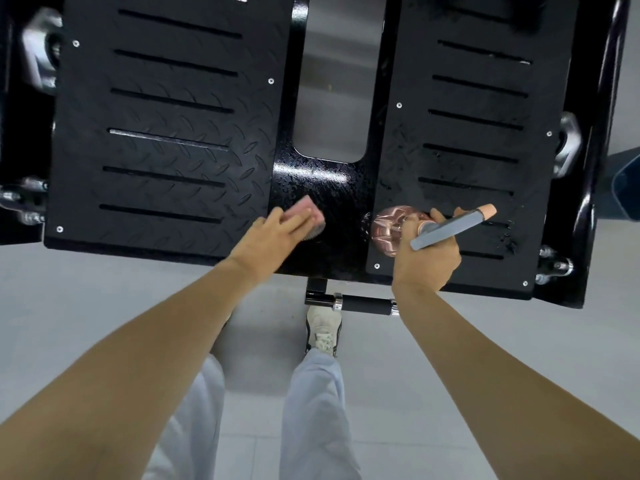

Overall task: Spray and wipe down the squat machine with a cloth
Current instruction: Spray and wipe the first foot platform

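Note:
The squat machine's black footplate point(166, 150) fills the upper part of the head view, with slotted tread panels left and right and a glossy centre strip. My left hand point(266, 233) presses a pink cloth point(313, 213) flat on that centre strip near the front edge. My right hand point(427, 258) grips a spray bottle point(391, 230) with a clear pinkish body and a grey head with a peach nozzle, held over the right panel. Wet droplets glisten on the right panel point(485, 209).
A short black handle with chrome ends point(363, 303) sticks out below the plate's front edge. My legs in pale trousers and a white shoe point(323, 332) stand on the grey floor. Chrome brackets point(568, 143) flank the plate on both sides.

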